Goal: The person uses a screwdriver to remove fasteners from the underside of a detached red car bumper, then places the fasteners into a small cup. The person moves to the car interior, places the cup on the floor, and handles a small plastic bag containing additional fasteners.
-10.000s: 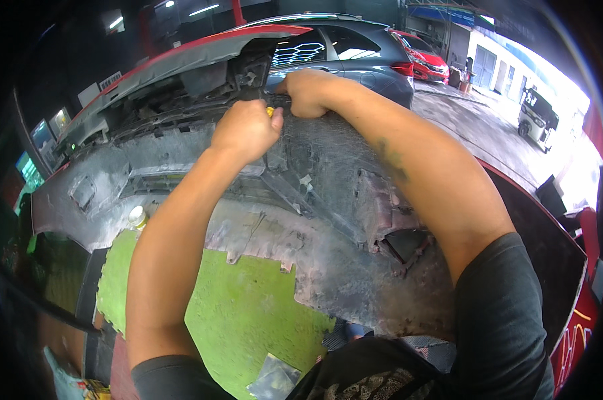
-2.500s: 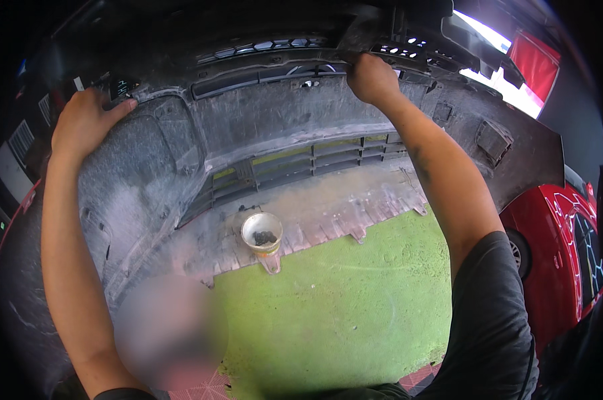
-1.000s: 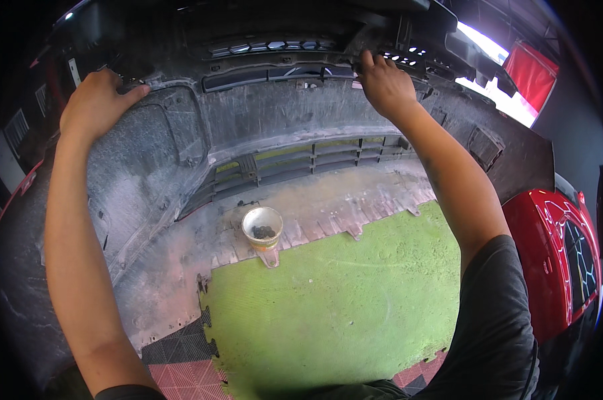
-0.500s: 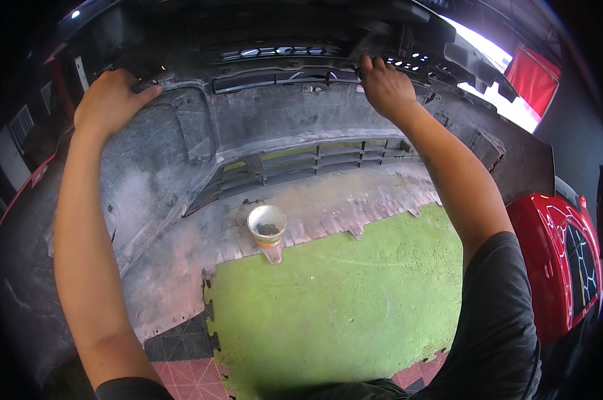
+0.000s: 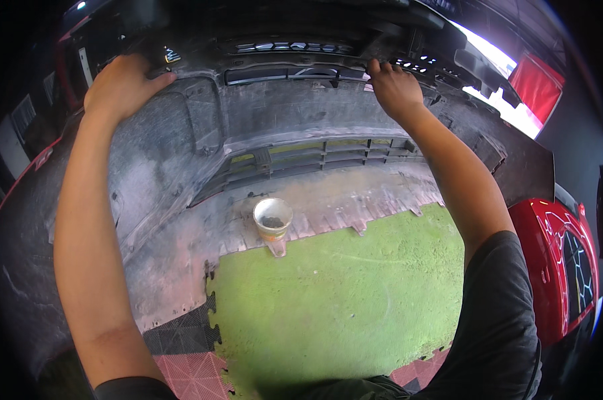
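Note:
A large car bumper point(image 5: 288, 110) stands before me with its dark, dusty inner side facing me. My left hand point(image 5: 123, 88) grips its upper edge at the left, thumb stretched along the inner side and the other fingers hidden beyond the edge. Right of the middle, my right hand point(image 5: 395, 87) has its fingers curled over the same upper part, near the grille openings. On the bumper's pale lower lip sits a small white cup point(image 5: 273, 215) with some grey stuff inside, apart from both hands.
Under the bumper's near edge lies a green mat point(image 5: 341, 300), bordered by red and black interlocking floor tiles point(image 5: 188, 370). A red car part with a window point(image 5: 548, 267) stands at the right. Farther back at the right hangs a red sheet point(image 5: 536, 90).
The bumper and cup appear slightly farther right in view, and the cup a little higher. Both hands keep their hold on the bumper's upper part.

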The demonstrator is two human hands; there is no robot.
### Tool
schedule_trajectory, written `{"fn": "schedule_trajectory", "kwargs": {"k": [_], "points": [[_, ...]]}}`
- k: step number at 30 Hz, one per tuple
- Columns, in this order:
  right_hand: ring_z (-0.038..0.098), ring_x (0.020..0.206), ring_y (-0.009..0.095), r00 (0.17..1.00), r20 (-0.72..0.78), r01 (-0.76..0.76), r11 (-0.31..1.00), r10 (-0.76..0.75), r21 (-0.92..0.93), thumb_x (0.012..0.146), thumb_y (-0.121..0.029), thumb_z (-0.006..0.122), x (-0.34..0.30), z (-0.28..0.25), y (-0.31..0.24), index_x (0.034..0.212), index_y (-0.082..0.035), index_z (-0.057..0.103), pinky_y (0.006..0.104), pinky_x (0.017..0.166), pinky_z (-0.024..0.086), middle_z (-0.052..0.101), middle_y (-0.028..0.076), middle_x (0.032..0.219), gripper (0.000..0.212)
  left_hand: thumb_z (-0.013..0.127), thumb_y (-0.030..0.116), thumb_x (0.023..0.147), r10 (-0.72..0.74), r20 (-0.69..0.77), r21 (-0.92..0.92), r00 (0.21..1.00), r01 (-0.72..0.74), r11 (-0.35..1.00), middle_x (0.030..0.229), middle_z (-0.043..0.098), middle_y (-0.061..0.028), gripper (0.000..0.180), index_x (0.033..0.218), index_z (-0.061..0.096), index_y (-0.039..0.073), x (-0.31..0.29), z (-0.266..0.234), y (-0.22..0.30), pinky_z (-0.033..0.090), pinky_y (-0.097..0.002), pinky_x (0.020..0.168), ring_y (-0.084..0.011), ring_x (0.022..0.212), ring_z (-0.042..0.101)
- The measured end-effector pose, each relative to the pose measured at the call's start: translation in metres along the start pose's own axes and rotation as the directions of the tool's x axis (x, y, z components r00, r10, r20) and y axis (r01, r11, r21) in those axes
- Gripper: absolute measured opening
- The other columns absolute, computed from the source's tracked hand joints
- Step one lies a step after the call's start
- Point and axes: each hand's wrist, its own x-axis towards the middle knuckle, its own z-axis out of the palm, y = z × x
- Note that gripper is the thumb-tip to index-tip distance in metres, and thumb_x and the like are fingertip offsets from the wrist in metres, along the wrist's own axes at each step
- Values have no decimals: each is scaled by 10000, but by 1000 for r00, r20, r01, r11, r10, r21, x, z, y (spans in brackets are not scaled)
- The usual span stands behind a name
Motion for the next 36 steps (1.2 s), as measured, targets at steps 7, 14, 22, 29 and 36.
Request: {"fn": "schedule_trajectory", "kwargs": {"k": [7, 14, 22, 29, 36], "points": [[773, 918, 375, 766, 585, -642, 331, 265, 691, 1092, -497, 518, 15, -11, 1, 1246, -30, 539, 483, 766, 611, 724, 187, 866, 492, 743, 619, 869, -26, 51, 13, 998, 25, 1000, 957, 763, -251, 674, 994, 790, -41, 1, -2, 5, 584, -499, 867, -423, 980, 752], [767, 977, 402, 997, -16, 77, 992, -79, -104, 1077, -497, 560, 4, 3, 6, 1178, -26, 588, 475, 785, 587, 752, 236, 993, 482, 733, 618, 894, -80, 139, 42, 987, 75, 996, 1052, 774, -207, 620, 1031, 778, 16, 2, -11, 7, 579, -511, 902, -411, 1051, 742], [756, 1053, 395, 921, 329, -334, 861, 210, 383, 1072, -453, 570, 15, -8, -10, 1313, -52, 521, 493, 856, 606, 757, 243, 1032, 471, 737, 637, 867, -61, 74, 40, 995, 58, 998, 997, 772, -234, 691, 1037, 793, -30, 2, -3, 0, 585, -497, 889, -411, 998, 754], [770, 1049, 361, 978, 201, 109, 961, -59, -253, 1059, -207, 543, 21, -16, -10, 1224, -7, 619, 457, 867, 634, 763, 280, 1058, 270, 736, 629, 884, -58, 105, 49, 993, 53, 997, 1019, 773, -213, 648, 1021, 776, -4, 5, -4, 3, 584, -503, 889, -408, 1022, 748], [723, 1169, 428, 921, 373, -132, 991, 111, 31, 1030, -208, 499, 36, -23, -17, 1238, -15, 727, 538, 968, 596, 744, 270, 1218, 365, 731, 611, 897, -8, 75, 63, 997, 3, 998, 1013, 768, -217, 610, 1000, 773, 11, -1, -4, 1, 581, -519, 889, -414, 1023, 745]]}}
